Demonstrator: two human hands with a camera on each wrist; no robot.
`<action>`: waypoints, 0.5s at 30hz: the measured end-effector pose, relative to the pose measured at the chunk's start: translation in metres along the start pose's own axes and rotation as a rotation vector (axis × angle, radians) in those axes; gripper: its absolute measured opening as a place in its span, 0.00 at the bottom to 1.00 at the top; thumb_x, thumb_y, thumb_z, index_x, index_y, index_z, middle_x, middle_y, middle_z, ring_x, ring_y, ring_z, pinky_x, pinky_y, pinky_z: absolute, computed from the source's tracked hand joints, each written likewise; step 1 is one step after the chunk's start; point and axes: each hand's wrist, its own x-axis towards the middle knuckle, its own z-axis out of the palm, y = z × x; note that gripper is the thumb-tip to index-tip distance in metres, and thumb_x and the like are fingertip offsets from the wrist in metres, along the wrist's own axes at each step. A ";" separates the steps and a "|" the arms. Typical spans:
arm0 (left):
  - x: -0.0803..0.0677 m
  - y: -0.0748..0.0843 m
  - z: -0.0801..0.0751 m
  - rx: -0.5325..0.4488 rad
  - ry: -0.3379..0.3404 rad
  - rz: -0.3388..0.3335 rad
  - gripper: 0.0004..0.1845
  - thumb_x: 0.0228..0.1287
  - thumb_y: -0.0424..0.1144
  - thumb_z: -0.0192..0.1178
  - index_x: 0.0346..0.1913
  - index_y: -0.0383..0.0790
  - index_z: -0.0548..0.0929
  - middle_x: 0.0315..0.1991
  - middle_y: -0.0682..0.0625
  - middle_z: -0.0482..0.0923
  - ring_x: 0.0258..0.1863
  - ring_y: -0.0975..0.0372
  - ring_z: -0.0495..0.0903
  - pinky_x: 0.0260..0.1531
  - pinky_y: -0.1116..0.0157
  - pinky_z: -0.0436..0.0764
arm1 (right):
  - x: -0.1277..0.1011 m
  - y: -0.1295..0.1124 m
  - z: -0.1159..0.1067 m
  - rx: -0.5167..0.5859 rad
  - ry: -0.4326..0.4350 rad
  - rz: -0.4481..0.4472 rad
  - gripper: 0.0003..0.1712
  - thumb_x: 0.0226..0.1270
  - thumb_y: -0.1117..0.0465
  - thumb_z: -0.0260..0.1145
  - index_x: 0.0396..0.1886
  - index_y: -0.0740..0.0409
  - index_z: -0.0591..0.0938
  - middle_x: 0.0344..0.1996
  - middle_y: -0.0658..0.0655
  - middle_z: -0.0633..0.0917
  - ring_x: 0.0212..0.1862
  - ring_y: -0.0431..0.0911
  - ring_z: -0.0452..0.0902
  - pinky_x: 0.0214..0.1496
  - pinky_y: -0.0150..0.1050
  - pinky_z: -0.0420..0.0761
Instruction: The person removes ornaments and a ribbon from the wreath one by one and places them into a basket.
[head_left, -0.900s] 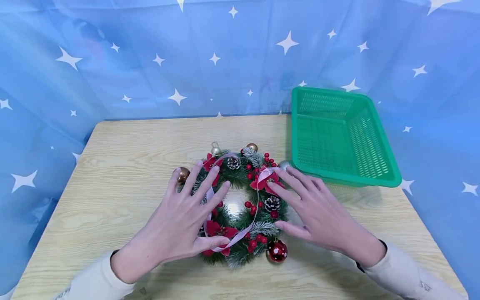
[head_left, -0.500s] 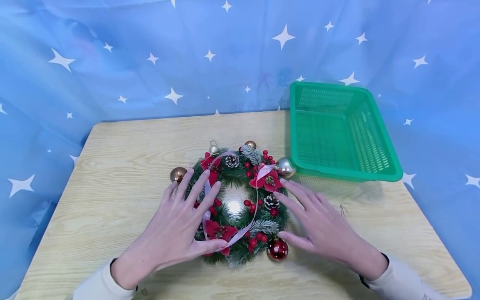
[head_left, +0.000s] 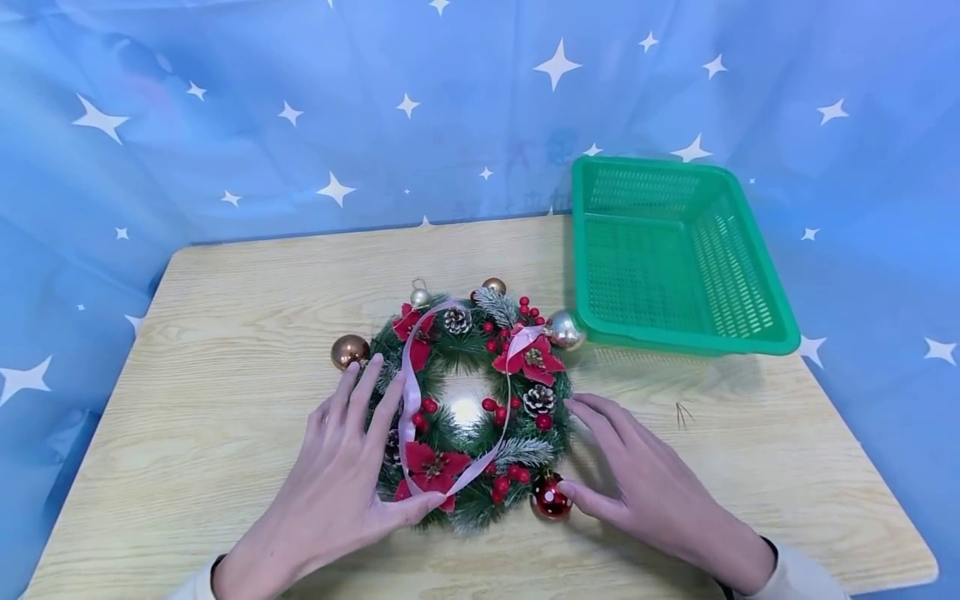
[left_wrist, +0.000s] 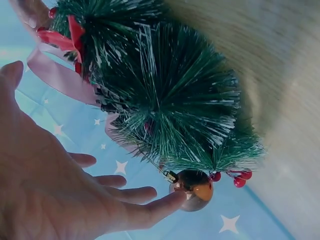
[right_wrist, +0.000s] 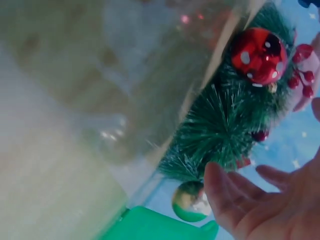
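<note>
A Christmas wreath lies flat on the wooden table, with green needles, red flowers, pine cones, berries, baubles and a pink ribbon. My left hand lies over its left side, fingers straight, thumb at the lower edge near the ribbon. My right hand is at its right side, fingers straight, thumb beside the red spotted bauble. In the left wrist view the straight fingers reach to a copper bauble. The right wrist view shows the red bauble and a silver bauble.
An empty green plastic basket stands at the table's back right, close to the wreath's silver bauble. A small bit of wire lies right of the wreath. Blue star-patterned cloth hangs behind and around the table.
Both hands have drawn back toward me and lower along the wreath's sides. The wreath's top and the silver bauble are now uncovered.
</note>
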 end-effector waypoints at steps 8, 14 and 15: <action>-0.003 0.003 0.009 0.002 -0.013 -0.038 0.73 0.56 0.85 0.62 0.90 0.39 0.47 0.89 0.38 0.41 0.84 0.34 0.47 0.63 0.28 0.71 | -0.011 -0.006 0.005 0.029 -0.002 0.081 0.54 0.72 0.34 0.74 0.86 0.53 0.65 0.78 0.56 0.72 0.74 0.56 0.73 0.65 0.63 0.81; -0.004 0.006 0.017 -0.001 -0.038 -0.069 0.74 0.54 0.86 0.62 0.90 0.41 0.47 0.88 0.37 0.43 0.84 0.35 0.48 0.64 0.28 0.71 | -0.016 -0.013 0.009 0.078 -0.053 0.183 0.58 0.71 0.30 0.72 0.88 0.55 0.61 0.78 0.58 0.73 0.74 0.57 0.74 0.64 0.64 0.81; -0.005 0.007 0.018 -0.002 -0.042 -0.074 0.74 0.54 0.87 0.62 0.90 0.42 0.47 0.88 0.37 0.43 0.84 0.35 0.48 0.64 0.28 0.70 | -0.017 -0.014 0.009 0.088 -0.059 0.200 0.58 0.71 0.29 0.72 0.87 0.55 0.60 0.77 0.58 0.74 0.72 0.57 0.76 0.63 0.64 0.82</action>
